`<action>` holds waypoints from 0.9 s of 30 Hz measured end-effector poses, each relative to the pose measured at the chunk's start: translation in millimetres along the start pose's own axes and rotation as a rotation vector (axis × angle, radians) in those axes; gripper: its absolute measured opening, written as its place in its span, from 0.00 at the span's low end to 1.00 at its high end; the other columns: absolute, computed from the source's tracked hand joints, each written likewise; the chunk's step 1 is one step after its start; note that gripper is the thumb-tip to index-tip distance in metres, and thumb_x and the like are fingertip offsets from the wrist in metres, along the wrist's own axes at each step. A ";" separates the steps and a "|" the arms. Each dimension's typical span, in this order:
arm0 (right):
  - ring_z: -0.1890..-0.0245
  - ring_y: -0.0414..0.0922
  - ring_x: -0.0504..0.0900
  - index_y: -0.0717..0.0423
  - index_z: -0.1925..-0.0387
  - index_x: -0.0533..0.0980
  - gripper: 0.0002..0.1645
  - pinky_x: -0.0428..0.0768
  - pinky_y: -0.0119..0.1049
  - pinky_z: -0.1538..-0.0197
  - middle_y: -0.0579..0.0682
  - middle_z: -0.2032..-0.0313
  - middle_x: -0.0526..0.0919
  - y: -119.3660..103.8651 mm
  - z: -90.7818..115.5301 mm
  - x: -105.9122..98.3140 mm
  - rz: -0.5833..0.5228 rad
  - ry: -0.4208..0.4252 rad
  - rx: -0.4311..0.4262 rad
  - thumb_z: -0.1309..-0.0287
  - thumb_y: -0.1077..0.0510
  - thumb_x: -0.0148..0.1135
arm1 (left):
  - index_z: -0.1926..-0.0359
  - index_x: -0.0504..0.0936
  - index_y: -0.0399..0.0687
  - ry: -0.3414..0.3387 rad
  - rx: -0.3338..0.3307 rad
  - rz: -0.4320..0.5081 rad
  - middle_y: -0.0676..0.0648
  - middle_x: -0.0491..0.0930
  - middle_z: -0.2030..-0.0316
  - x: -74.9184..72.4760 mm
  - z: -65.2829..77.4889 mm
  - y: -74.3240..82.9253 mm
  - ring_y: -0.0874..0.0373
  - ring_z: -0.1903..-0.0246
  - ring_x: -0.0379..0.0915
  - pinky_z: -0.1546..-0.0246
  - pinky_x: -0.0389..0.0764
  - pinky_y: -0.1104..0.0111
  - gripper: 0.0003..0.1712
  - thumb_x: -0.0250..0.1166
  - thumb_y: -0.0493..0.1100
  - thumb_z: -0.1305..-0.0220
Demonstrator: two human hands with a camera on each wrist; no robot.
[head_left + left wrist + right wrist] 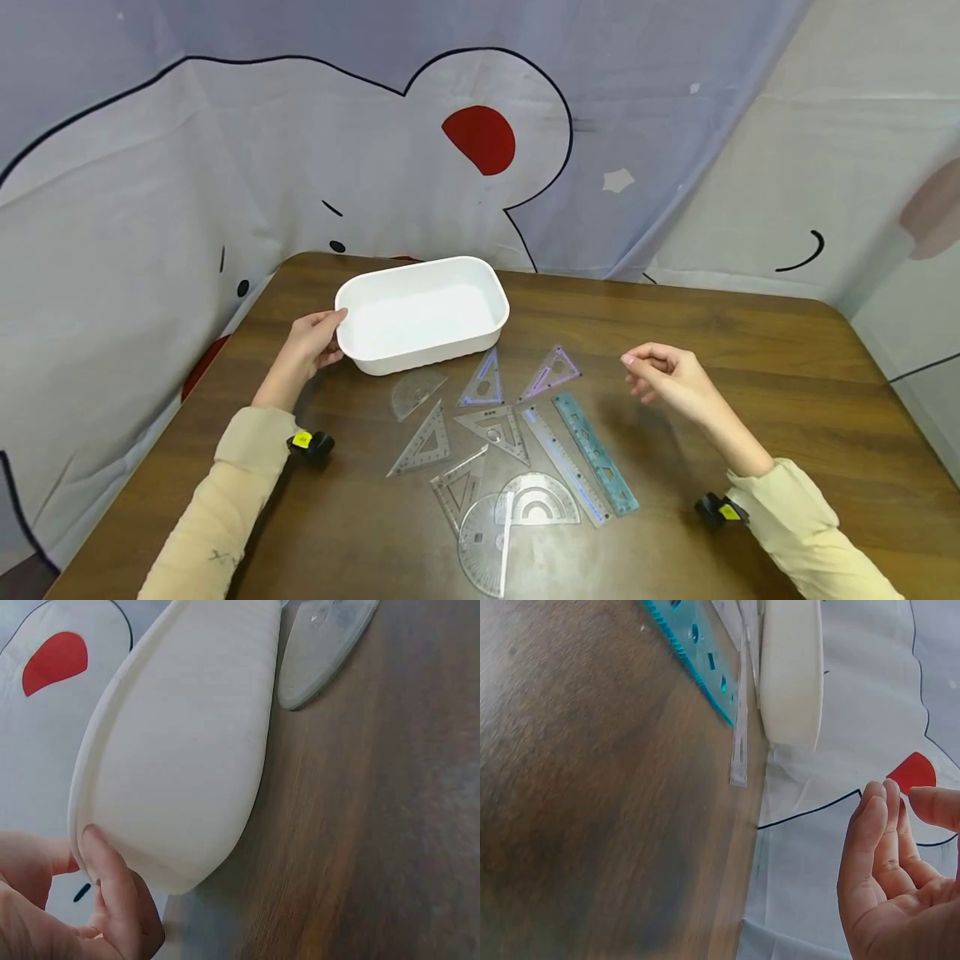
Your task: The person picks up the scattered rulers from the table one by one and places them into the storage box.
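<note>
A white plastic tub (427, 357) stands near the table's back edge. My left hand (311, 342) pinches its left rim, thumb on one side and fingers on the other, as the left wrist view shows. Over the table on the right, my right hand (675, 379) hovers with loosely bent fingers and holds nothing. Nearest to it lie a teal ruler (596, 454), a clear ruler (566, 467) and a purple-marked set square (542, 385). In front of the tub are a blue-marked set square (480, 400) and a clear protractor (420, 387).
Several clear set squares, among them one on the left (424, 457), lie mid-table. Two more protractors overlap nearer the front, one flat-sided toward me (562, 504) and one turned sideways (480, 558). A printed curtain (675, 125) hangs behind the wooden table (787, 375).
</note>
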State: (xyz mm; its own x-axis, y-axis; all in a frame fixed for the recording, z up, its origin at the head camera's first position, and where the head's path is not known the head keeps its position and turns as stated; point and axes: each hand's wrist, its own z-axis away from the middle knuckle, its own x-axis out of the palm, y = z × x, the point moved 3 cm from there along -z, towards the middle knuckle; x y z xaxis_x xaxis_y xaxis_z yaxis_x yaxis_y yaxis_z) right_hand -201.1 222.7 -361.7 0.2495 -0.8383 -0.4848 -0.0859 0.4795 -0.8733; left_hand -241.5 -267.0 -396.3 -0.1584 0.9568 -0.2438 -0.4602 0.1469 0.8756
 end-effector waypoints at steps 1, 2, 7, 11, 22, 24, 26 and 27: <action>0.73 0.43 0.84 0.65 0.55 0.75 0.20 0.86 0.39 0.68 0.37 0.75 0.82 -0.5 -0.4 0.4 -0.004 -0.004 -0.001 0.33 0.50 0.56 | 0.29 0.57 0.41 0.012 -0.009 0.004 0.55 0.69 0.74 0.7 -0.9 0.2 0.70 0.83 0.67 0.82 0.75 0.82 0.37 0.51 0.57 0.30; 0.73 0.43 0.84 0.65 0.55 0.75 0.20 0.86 0.40 0.67 0.37 0.75 0.82 -0.9 -0.9 0.8 -0.009 -0.009 -0.003 0.33 0.50 0.56 | 0.30 0.59 0.41 0.024 -0.016 0.010 0.55 0.68 0.76 1.5 -2.0 0.2 0.70 0.84 0.66 0.83 0.74 0.82 0.36 0.52 0.58 0.30; 0.73 0.43 0.84 0.62 0.56 0.75 0.17 0.87 0.41 0.67 0.37 0.75 0.82 -1.4 -2.0 2.5 -0.036 -0.032 -0.012 0.33 0.51 0.56 | 0.33 0.63 0.42 0.060 -0.034 0.047 0.56 0.66 0.81 3.4 -6.2 -1.3 0.69 0.85 0.63 0.84 0.71 0.81 0.34 0.51 0.58 0.31; 0.72 0.42 0.84 0.55 0.58 0.76 0.11 0.87 0.40 0.67 0.37 0.74 0.83 -2.2 -1.5 3.3 -0.075 -0.054 -0.008 0.33 0.52 0.55 | 0.31 0.63 0.43 0.046 -0.052 0.113 0.56 0.69 0.79 -0.5 -5.8 -2.9 0.70 0.83 0.66 0.81 0.75 0.82 0.35 0.54 0.56 0.32; 0.71 0.40 0.83 0.43 0.61 0.77 0.05 0.85 0.33 0.66 0.40 0.71 0.82 -4.1 -0.1 6.2 -0.178 -0.116 0.060 0.32 0.51 0.55 | 0.30 0.61 0.42 -0.030 -0.083 0.200 0.58 0.74 0.71 -11.4 -2.1 -2.9 0.69 0.76 0.72 0.71 0.82 0.81 0.39 0.61 0.55 0.35; 0.71 0.40 0.83 0.42 0.61 0.77 0.06 0.85 0.33 0.66 0.40 0.71 0.81 -4.0 -0.9 7.7 -0.190 -0.129 0.067 0.32 0.51 0.54 | 0.29 0.61 0.44 -0.031 -0.103 0.210 0.57 0.74 0.69 -11.3 -3.0 -3.5 0.69 0.76 0.72 0.71 0.81 0.82 0.40 0.63 0.55 0.37; 0.71 0.39 0.82 0.42 0.61 0.77 0.06 0.84 0.32 0.66 0.40 0.71 0.82 -4.1 -2.2 9.4 -0.215 -0.142 0.077 0.32 0.51 0.54 | 0.29 0.61 0.46 -0.029 -0.122 0.223 0.56 0.73 0.67 -11.4 -4.2 -3.9 0.69 0.75 0.71 0.71 0.81 0.83 0.41 0.64 0.54 0.38; 0.71 0.38 0.82 0.42 0.61 0.78 0.06 0.84 0.31 0.67 0.40 0.71 0.82 -4.5 -3.1 10.3 -0.233 -0.148 0.081 0.32 0.52 0.54 | 0.29 0.61 0.47 -0.029 -0.127 0.235 0.55 0.73 0.67 -11.2 -4.5 -3.7 0.68 0.75 0.71 0.71 0.81 0.83 0.41 0.64 0.54 0.38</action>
State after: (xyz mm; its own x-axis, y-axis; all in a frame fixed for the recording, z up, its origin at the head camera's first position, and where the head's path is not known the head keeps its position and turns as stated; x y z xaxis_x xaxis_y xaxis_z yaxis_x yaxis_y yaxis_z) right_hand -201.2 211.0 -362.9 0.3923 -0.8841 -0.2538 0.0662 0.3023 -0.9509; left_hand -242.0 -279.4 -398.7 -0.2496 0.9680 -0.0268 -0.5203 -0.1107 0.8468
